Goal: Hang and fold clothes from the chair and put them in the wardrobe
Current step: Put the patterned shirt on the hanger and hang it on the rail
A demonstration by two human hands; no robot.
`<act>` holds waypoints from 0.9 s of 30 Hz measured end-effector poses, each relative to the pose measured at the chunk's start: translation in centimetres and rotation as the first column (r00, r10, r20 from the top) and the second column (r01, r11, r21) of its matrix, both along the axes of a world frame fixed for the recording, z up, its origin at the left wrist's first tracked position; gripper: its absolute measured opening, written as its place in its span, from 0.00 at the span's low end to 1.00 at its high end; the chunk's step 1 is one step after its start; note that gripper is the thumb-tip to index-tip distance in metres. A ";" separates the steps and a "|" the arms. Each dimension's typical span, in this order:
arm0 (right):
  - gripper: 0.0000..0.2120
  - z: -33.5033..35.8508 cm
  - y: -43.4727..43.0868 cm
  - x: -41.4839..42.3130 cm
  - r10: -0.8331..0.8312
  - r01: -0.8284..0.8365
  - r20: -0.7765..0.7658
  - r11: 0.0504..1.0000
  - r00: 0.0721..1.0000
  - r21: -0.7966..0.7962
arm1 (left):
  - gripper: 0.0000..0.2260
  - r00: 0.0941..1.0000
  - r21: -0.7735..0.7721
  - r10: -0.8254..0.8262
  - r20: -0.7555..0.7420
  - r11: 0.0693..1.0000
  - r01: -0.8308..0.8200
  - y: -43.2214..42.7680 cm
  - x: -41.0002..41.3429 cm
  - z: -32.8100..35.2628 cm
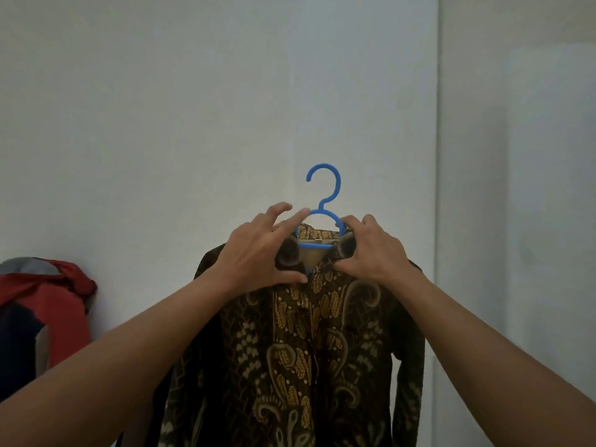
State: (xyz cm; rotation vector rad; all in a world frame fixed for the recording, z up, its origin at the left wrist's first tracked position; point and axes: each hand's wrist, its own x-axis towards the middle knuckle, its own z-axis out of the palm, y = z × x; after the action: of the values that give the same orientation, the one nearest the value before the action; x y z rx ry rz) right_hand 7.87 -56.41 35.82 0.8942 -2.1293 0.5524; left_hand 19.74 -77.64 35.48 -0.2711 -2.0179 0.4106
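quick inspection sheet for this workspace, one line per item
surface: nothing seen
job's things: brown patterned shirt draped on blue hanger, hook free of any rail; red and navy clothes heaped at left
clutter: nothing seen
hands: left hand pinches the collar, forefinger on the hanger; right hand grips the collar's other side
cables: nothing seen
surroundings: plain white wall, vertical seam at right

We see a plain pale wall (145, 91) filling the view in dim, even light. At right, a vertical edge (437, 124) divides it from a second pale panel (522, 188), which is faintly shadowed.
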 end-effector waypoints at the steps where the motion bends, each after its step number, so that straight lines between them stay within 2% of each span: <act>1: 0.37 -0.1 1.1 0.8 0.002 -0.002 0.021 1.000 1.000 -0.005 | 0.51 1.000 -0.044 0.019 0.016 0.999 -0.019 0.8 0.5 -0.4; 4: 0.41 -0.2 4.4 2.8 0.030 -0.030 0.054 1.000 0.998 -0.001 | 0.47 0.999 -0.055 0.024 0.031 0.998 -0.023 3.4 1.6 -0.8; 9: 0.60 0.4 10.4 5.6 0.070 -0.075 0.083 0.995 0.994 0.068 | 0.46 0.997 -0.010 -0.045 0.055 0.999 0.046 8.3 2.1 0.2; 10: 0.61 0.5 11.7 5.9 0.074 -0.080 0.098 0.995 0.992 0.054 | 0.46 0.997 -0.018 -0.049 0.061 0.999 0.051 9.5 2.0 0.5; 12: 0.56 0.7 13.9 6.4 0.060 -0.060 0.114 0.998 0.992 -0.006 | 0.46 0.996 -0.026 -0.056 0.072 0.998 0.058 11.9 1.6 1.1; 15: 0.52 1.0 17.3 6.0 -0.053 0.054 0.051 0.998 0.997 -0.011 | 0.47 0.994 -0.026 -0.079 0.077 0.996 0.081 15.8 0.4 1.8; 21: 0.60 0.8 27.0 2.5 -0.209 0.209 -0.010 0.976 0.978 0.066 | 0.51 0.987 -0.031 -0.136 0.088 0.990 0.139 24.9 -3.8 2.4; 27: 0.61 -0.7 38.7 -0.8 -0.340 0.346 -0.074 0.934 0.937 0.087 | 0.52 0.975 -0.011 -0.206 0.086 0.978 0.207 36.9 -9.0 1.5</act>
State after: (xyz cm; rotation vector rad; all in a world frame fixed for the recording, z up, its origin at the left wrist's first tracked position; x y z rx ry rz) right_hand 7.07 -17.74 35.12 0.5601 -2.2091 0.2410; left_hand 10.71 -40.79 36.95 -0.5131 -2.0439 0.2920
